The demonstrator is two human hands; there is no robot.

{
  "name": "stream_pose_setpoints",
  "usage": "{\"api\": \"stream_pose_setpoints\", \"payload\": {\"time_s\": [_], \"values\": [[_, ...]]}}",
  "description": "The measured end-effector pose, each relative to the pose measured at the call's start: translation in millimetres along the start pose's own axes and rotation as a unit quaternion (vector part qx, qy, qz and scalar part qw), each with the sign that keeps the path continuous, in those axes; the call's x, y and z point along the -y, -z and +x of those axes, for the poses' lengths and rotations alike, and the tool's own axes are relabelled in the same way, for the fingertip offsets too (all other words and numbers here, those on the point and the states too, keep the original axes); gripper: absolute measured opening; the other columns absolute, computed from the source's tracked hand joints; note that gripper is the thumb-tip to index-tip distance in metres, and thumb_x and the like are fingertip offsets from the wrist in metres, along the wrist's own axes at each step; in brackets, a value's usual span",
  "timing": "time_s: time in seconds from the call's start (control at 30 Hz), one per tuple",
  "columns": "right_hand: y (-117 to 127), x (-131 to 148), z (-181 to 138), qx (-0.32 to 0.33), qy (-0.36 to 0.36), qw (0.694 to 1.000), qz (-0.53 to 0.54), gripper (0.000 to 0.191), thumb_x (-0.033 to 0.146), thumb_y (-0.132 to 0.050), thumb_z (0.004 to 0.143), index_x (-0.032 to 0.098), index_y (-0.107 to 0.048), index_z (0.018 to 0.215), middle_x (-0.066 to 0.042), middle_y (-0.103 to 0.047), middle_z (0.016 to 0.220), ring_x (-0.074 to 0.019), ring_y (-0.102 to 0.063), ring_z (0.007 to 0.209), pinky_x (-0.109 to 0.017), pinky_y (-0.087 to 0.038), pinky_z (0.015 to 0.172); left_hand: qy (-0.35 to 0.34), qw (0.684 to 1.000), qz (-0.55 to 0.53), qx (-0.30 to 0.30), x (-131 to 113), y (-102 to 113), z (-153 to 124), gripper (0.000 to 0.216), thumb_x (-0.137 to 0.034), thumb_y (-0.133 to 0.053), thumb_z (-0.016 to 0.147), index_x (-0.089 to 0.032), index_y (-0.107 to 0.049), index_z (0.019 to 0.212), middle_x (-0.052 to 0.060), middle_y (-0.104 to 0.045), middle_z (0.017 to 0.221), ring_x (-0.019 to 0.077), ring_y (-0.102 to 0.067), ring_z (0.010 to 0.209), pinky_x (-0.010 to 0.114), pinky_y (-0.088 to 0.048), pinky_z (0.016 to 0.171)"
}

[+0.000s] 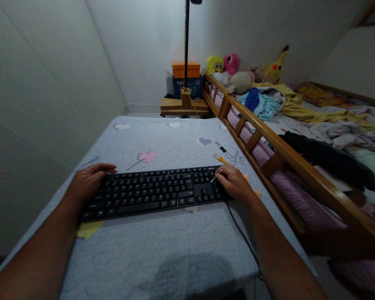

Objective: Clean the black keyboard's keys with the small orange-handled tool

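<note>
A black keyboard (150, 189) lies across the cloth-covered table, its number pad to the right. My left hand (86, 180) is at its left end, the fingers bent around the upper left corner and touching the edge. Over the number pad, my right hand (233, 181) pinches a cotton swab (213, 180) whose tip points down at the keys left of the pad. Part of the number pad is hidden under this hand. A second cotton swab (135, 163) lies on the cloth behind the keyboard. Beyond my right hand rests a small brush (221, 159) with a yellow handle.
Tweezers (224, 149) with a black band lie behind the brush. The keyboard's cable (242, 233) runs over the front edge. A wooden bed rail (268, 143) borders the table's right side. A wooden stand (185, 106) with a black pole is behind the table.
</note>
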State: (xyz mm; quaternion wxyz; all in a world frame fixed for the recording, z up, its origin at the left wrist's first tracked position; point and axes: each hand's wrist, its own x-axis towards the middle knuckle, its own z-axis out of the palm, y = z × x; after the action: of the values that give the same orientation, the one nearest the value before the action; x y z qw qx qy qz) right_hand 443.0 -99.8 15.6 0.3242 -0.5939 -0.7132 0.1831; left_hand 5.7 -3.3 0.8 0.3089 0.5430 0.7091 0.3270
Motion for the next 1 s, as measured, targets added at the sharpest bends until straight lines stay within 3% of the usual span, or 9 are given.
{"api": "stream_pose_setpoints", "payload": {"time_s": [0.5, 0.8, 1.0], "values": [[-5.1, -6.2, 4.1, -0.044, 0.026, 0.998, -0.03, 0.015, 0.021, -0.055, 0.09, 0.021, -0.065, 0.079, -0.006, -0.07, 0.087, -0.0225, -0.061, 0.089, -0.039, -0.043, 0.089, -0.016, 1.0, 0.008, 0.009, 10.5, 0.1, 6.7, 0.042, -0.033, -0.055, 0.061, -0.019, -0.073, 0.096, 0.008, -0.077, 0.102, 0.0329, -0.068, 0.105, 0.048, -0.047, 0.105], [-9.9, -10.7, 4.7, -0.061, 0.023, 0.996, -0.055, 0.015, 0.022, -0.055, 0.091, 0.021, -0.067, 0.083, -0.008, -0.07, 0.09, -0.0245, -0.058, 0.093, -0.039, -0.041, 0.088, -0.007, 1.0, 0.01, 0.007, -3.3, 0.9, -1.7, 0.038, -0.032, -0.053, 0.059, -0.019, -0.072, 0.09, 0.007, -0.078, 0.096, 0.0311, -0.069, 0.101, 0.046, -0.048, 0.104], [-12.0, -11.2, 6.4, -0.066, 0.015, 0.996, -0.066, 0.017, 0.023, -0.052, 0.093, 0.022, -0.067, 0.084, -0.007, -0.07, 0.091, -0.0238, -0.057, 0.093, -0.039, -0.039, 0.091, 0.003, 1.0, -0.005, 0.002, 1.0, -0.8, 1.5, 0.037, -0.032, -0.055, 0.059, -0.02, -0.072, 0.09, 0.006, -0.078, 0.094, 0.0318, -0.07, 0.1, 0.046, -0.05, 0.103]]}}
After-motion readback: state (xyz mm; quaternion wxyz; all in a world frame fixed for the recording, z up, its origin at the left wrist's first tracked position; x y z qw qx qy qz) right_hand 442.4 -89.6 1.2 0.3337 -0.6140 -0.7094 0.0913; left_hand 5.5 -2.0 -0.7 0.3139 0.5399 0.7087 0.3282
